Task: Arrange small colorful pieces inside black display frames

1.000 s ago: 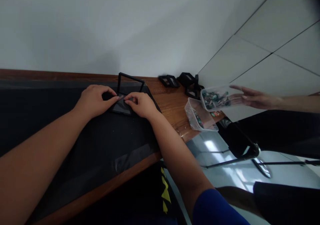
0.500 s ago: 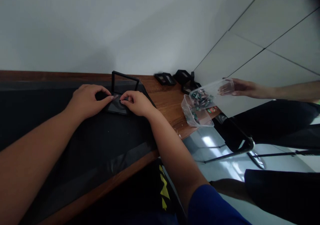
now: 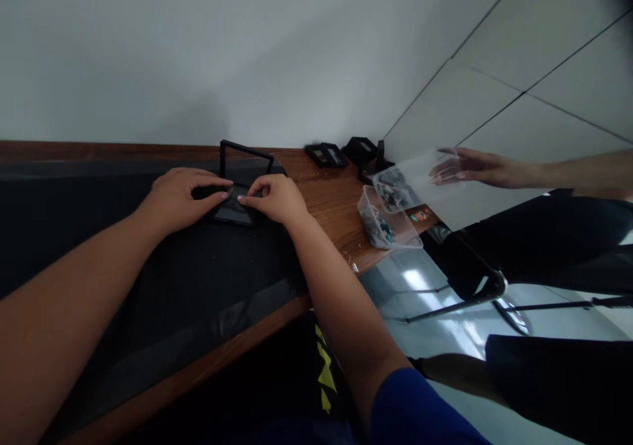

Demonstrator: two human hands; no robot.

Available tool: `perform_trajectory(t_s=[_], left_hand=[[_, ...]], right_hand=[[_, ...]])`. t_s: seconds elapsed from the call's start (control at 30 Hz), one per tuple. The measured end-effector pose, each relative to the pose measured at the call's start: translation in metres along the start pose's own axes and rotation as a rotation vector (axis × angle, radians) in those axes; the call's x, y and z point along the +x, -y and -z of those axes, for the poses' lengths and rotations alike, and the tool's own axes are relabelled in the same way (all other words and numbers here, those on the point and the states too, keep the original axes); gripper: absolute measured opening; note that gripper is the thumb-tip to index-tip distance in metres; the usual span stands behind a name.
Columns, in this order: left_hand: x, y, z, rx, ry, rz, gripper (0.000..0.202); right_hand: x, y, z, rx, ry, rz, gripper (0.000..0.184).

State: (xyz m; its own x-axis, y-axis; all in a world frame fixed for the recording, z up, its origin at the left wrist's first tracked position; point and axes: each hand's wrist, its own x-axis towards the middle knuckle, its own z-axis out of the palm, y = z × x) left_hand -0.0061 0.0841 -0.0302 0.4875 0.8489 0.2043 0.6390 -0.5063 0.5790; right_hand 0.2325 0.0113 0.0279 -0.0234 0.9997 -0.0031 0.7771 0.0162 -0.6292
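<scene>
On the black mat (image 3: 232, 260) lies a small black display case (image 3: 233, 215), its framed lid (image 3: 247, 147) standing upright at the back and a clear, film-like window showing in the base. My left hand (image 3: 180, 198) grips the case's left edge, thumb and forefinger tips close together there. Over the window, my right hand (image 3: 279, 198) pinches a small pale piece (image 3: 241, 198) between thumb and forefinger. The piece is too small to name. Part of the base is hidden behind my fingers.
Several black cases (image 3: 326, 155) lie at the table's back right. Another person's hand (image 3: 482, 168) holds a clear plastic tub (image 3: 420, 171) tilted over a second clear tub (image 3: 395, 237) with small green and silvery items inside. A wooden table edge (image 3: 222, 353) runs along the front.
Small items have slid from the other person's tilted tub into the lower one. My right hand has shifted slightly, and a pale piece now shows at its fingertips. The case stays in place.
</scene>
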Motion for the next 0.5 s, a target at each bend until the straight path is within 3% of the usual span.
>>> perform_trajectory(t_s=[0.17, 0.5], left_hand=[[0.000, -0.005, 0.000, 0.109, 0.009, 0.013, 0.054], [-0.002, -0.012, -0.002, 0.108, -0.010, 0.006, 0.054]], right_hand=[[0.003, -0.003, -0.005, 0.057, 0.021, -0.030, 0.019], [0.001, 0.001, -0.007, 0.061, 0.024, -0.031, 0.025]])
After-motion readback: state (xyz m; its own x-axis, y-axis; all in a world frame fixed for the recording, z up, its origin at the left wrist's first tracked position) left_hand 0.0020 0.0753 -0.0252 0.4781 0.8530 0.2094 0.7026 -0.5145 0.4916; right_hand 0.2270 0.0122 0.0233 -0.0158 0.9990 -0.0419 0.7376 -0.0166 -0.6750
